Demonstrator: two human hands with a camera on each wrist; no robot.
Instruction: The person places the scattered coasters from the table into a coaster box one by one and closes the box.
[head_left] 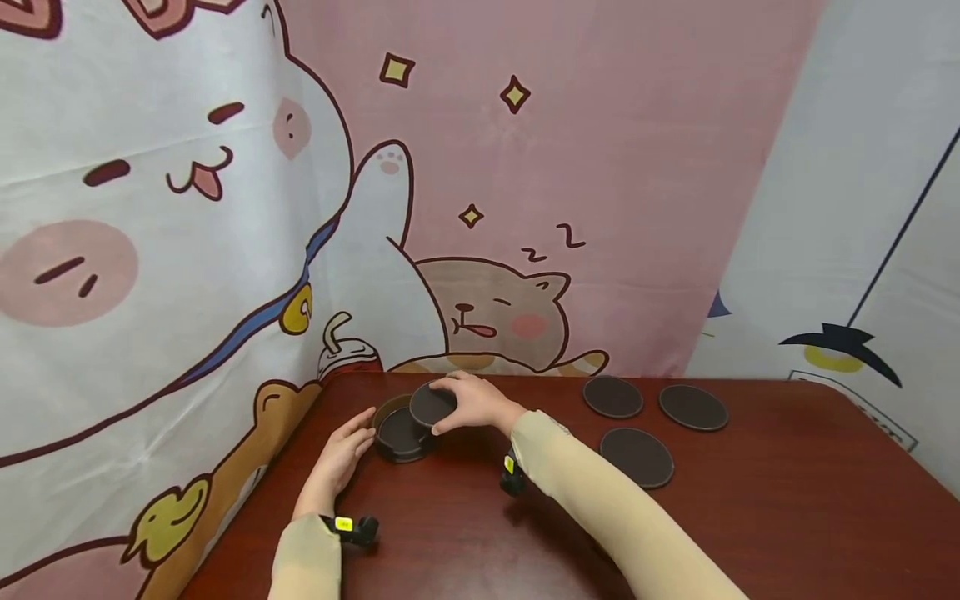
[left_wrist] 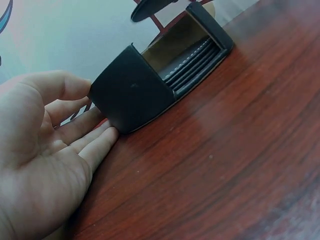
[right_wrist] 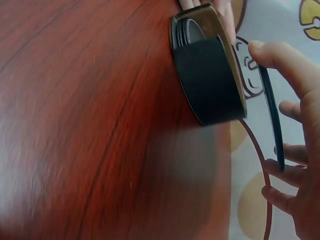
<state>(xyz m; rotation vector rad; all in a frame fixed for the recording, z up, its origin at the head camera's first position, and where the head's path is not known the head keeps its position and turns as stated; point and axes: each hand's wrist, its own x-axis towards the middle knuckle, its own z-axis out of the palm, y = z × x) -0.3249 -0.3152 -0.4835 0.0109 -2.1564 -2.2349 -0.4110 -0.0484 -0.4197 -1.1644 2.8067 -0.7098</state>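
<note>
Holding a thin, round, dark coaster (head_left: 432, 404) by its rim just above the holder (head_left: 401, 435), the right hand (head_left: 474, 402) pinches it. Left hand (head_left: 339, 457) fingers (left_wrist: 87, 131), straight and relaxed, touch the black curved holder containing stacked coasters.

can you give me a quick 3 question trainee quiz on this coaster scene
1. True or false: the right hand holds a coaster over the holder.
2. How many loose coasters lie flat on the table to the right?
3. What does the left hand do? A) lifts a coaster B) rests straight fingers against the holder's side C) lies far from the holder

Key: 1 true; 2 three; 3 B
</note>
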